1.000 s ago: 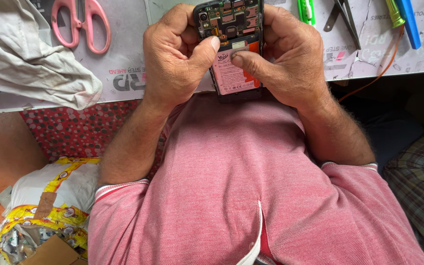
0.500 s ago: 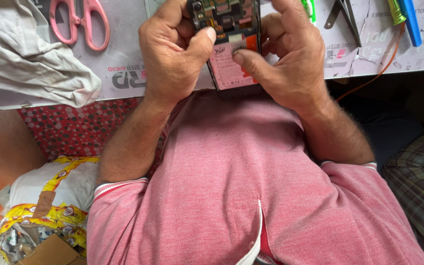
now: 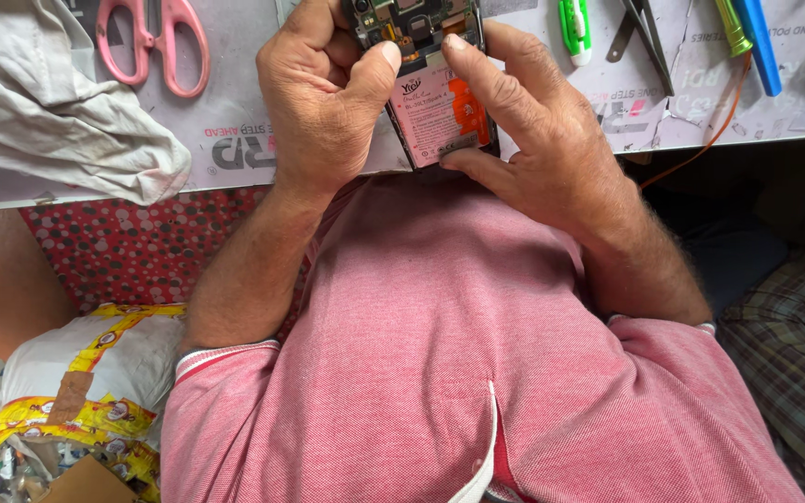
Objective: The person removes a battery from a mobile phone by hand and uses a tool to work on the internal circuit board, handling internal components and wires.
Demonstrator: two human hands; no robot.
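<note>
The opened smartphone (image 3: 426, 79), its back cover off, sits between both hands above the near edge of the worktable (image 3: 235, 149), its long axis running away from the person so that the circuit board lies at the far end and the pink-and-orange battery (image 3: 440, 112) at the near end; the left hand (image 3: 323, 102) clasps the phone's left edge, thumb tip pressed at the top of the battery; the right hand (image 3: 542, 140) holds the right edge, forefinger laid along it and thumb tucked under the near end; both hands are closed on the phone, equally near. Pink-handled scissors (image 3: 156, 37) and a crumpled grey cloth (image 3: 58, 112) lie to the left; a green-handled tool (image 3: 573, 28) and tweezers (image 3: 645, 28) lie to the right.
</note>
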